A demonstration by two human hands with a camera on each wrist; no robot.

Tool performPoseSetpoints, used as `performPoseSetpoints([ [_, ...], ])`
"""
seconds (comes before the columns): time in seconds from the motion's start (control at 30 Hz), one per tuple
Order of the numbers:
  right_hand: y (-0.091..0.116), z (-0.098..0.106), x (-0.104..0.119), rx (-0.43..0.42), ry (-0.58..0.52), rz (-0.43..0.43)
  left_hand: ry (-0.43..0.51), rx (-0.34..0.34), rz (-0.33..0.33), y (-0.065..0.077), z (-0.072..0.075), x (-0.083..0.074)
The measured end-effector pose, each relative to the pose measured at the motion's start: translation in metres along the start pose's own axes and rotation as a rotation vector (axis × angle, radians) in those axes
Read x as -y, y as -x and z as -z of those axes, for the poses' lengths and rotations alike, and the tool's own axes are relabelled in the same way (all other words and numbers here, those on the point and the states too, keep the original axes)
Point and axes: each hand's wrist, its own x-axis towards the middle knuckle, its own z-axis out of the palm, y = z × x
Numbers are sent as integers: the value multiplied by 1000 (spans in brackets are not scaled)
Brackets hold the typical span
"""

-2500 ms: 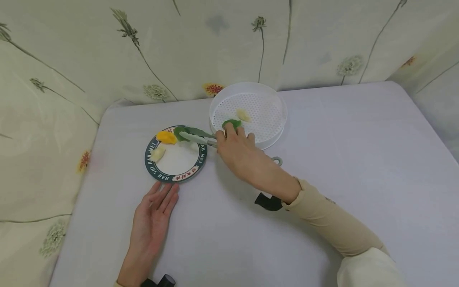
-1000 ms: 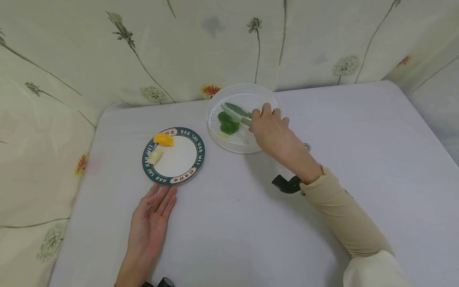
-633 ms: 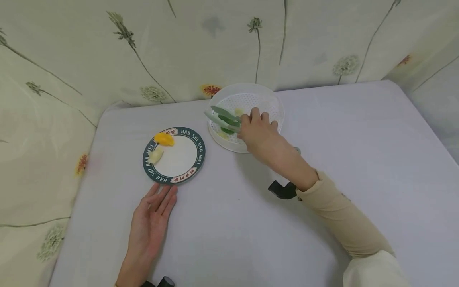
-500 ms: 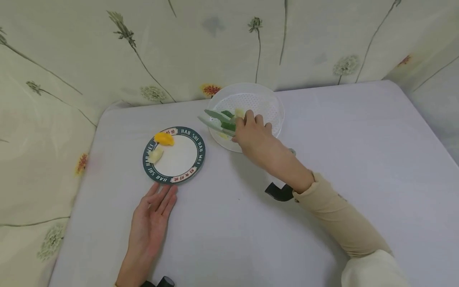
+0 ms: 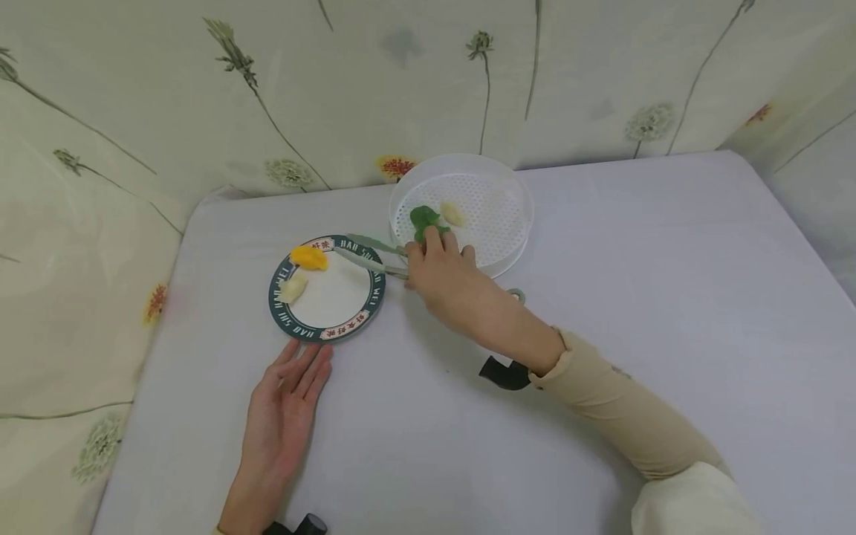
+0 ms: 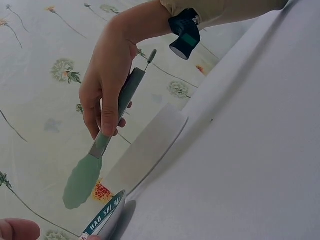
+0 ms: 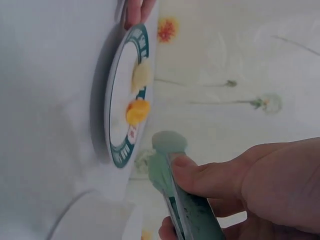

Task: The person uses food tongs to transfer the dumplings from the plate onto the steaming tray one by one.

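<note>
My right hand (image 5: 444, 282) grips green-headed tongs (image 5: 361, 259), seen closely in the right wrist view. The tongs' heads are spread apart above the right rim of a green-bordered plate (image 5: 337, 297), with nothing between them. A yellow dumpling (image 5: 309, 258) and a whitish dumpling (image 5: 292, 287) sit at the plate's left side. My left hand (image 5: 284, 416) lies palm up with straight fingers, its fingertips at the plate's near rim. Behind the right hand, a white perforated steamer tray (image 5: 498, 219) holds green dumplings (image 5: 424, 218) and a pale dumpling (image 5: 452, 214); the right hand partly hides its near side.
A white cloth covers the table (image 5: 635, 297). A flower-patterned curtain (image 5: 575, 82) hangs behind and to the left of it. Dark wrist camera mounts (image 5: 504, 373) stick out under both wrists.
Earlier the tongs carried a green dumpling from the plate into the steamer tray and let it go. They have since swung back left over the plate, heads apart. The left hand stays put.
</note>
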Motion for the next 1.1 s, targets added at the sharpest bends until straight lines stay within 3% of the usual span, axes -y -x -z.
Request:
performPoseSetpoints([
  [0.37, -8, -17, 27, -15, 59, 107, 11, -11, 0, -2, 1, 1],
  [0.6, -15, -22, 37, 15, 80, 118, 26, -8, 2, -2, 2, 0],
  [0.93, -25, -28, 44, -69, 133, 222, 27, -7, 2, -1, 2, -1],
  [1.1, -33, -32, 44, -66, 133, 222, 31, -11, 4, -2, 2, -1],
])
